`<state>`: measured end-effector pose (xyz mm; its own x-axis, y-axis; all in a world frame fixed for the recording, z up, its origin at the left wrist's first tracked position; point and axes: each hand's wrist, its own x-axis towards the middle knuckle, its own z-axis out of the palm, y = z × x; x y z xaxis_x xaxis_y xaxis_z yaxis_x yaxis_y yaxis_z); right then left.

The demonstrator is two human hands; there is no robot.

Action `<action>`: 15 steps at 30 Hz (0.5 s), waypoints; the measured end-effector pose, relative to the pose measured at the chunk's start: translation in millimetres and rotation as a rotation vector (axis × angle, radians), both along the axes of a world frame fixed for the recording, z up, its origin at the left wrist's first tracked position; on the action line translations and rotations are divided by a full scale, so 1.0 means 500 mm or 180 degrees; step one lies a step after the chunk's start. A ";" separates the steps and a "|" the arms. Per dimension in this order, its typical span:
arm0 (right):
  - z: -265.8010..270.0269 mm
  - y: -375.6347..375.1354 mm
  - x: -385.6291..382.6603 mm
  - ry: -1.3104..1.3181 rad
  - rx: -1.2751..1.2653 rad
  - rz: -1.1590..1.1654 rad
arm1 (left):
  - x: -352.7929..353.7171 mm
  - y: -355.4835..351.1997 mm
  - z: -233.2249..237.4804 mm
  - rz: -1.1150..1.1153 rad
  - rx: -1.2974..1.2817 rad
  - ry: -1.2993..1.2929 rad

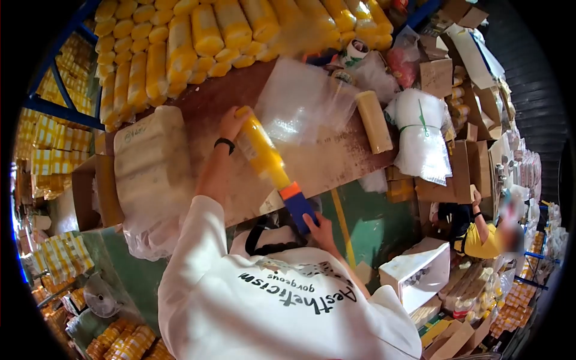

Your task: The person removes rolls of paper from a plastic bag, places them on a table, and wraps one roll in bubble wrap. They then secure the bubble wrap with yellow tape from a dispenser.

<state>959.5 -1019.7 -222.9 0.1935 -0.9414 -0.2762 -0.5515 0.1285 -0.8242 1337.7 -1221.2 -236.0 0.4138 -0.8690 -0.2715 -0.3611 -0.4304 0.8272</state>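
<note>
My left hand (233, 124), with a dark band at the wrist, grips the upper end of a yellow wrapped roll (261, 147) above the table (222, 171). In my right hand (319, 230) is a blue and orange tape dispenser (297, 207), whose orange end meets the lower end of the roll. Right of the roll, clear plastic bags (294, 99) lie flat on the table. A tan roll (374, 122) rests near the table's right edge.
Yellow rolls (207, 30) are stacked along the back. A wrapped bundle (150, 150) stands at the left, beside a cardboard box (99, 192). A tied plastic bundle (420, 129) sits at the right. A person in yellow (480, 239) is beyond a white box (414, 270).
</note>
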 end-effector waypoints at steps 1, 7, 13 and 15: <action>0.030 -0.007 0.013 -0.0092 -0.0010 0.0002 | -0.002 0.007 0.012 -0.0043 0.0114 0.0019; -0.013 -0.023 0.025 0.0304 -0.0009 0.0221 | -0.026 0.008 -0.018 0.0289 -0.0205 -0.2083; -0.041 -0.038 0.028 0.0264 -0.0161 0.0360 | -0.070 0.081 0.024 -0.2481 -0.1558 -0.2246; -0.064 -0.043 0.020 0.0182 -0.0184 0.0390 | -0.116 0.140 0.033 -0.3420 -0.1602 -0.2511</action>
<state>969.3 -1041.4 -254.9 0.2936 -0.9263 -0.2361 -0.6064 0.0104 -0.7951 1279.9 -1151.2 -219.6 -0.6022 -0.7854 0.1430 -0.7490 0.6178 0.2392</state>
